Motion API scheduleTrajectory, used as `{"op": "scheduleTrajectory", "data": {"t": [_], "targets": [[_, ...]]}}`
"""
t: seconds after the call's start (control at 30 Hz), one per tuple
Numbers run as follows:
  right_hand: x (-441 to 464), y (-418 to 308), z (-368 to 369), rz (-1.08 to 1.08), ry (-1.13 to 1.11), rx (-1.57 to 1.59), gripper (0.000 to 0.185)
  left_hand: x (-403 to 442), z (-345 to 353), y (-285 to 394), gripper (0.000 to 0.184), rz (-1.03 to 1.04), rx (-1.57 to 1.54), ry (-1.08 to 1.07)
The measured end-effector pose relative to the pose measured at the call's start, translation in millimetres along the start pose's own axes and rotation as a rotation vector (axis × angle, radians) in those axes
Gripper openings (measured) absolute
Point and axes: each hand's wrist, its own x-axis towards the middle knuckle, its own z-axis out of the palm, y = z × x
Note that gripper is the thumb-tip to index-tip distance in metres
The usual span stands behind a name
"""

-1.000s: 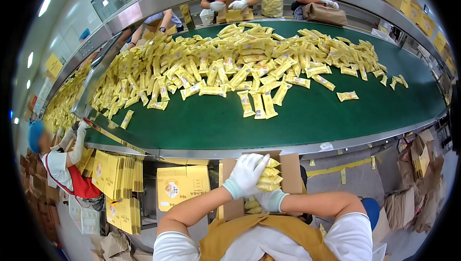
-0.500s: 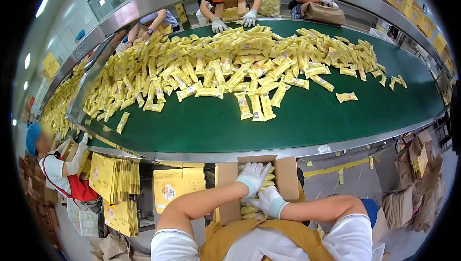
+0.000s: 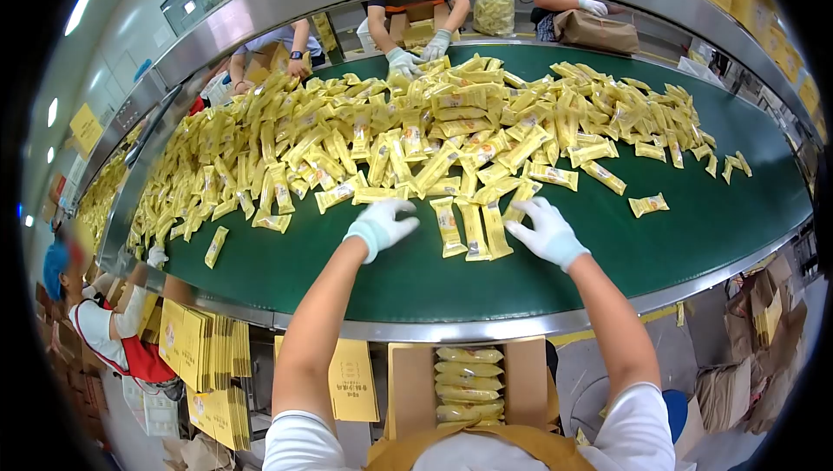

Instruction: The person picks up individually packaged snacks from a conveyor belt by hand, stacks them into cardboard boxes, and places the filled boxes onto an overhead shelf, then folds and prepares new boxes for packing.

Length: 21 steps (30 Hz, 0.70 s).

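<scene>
Both my hands, in white gloves, are over the green belt. My left hand has its fingers stretched out to the right, a short gap away from a row of three yellow snack packets standing side by side. On the row's other side, my right hand is open, its fingertips close to the packets; whether they touch is unclear. Behind them spreads a large heap of the same packets. Below the belt edge, close to my body, an open cardboard box holds a column of several packets.
A metal rim runs along the belt's near side. Stacks of yellow folded cartons stand at left, beside a co-worker in a red apron. Across the belt, another person's gloved hands reach into the heap. Brown paper bags lie at right.
Both my hands have moved from inside the cardboard box up and forward to the belt, spreading apart around the three packets. The packets in the box are now uncovered.
</scene>
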Motion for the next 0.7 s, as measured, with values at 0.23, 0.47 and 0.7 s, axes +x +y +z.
{"op": "scheduleTrajectory", "data": {"t": [0.23,0.47,0.7], "targets": [[90.1,-49.8,62.5,0.291,-0.193,-0.276,0.095,70.4,33.0,-9.5,0.087,-0.333,0.361,0.136],[48.5,-43.0,82.5,-0.010,-0.152,-0.374,0.082,43.2,83.1,-33.3,0.050,-0.092,0.372,0.434],[-18.8,2.1,59.8,-0.497,-0.248,-0.387,0.080,-75.9,103.5,-44.8,0.039,0.218,0.305,0.480]]}}
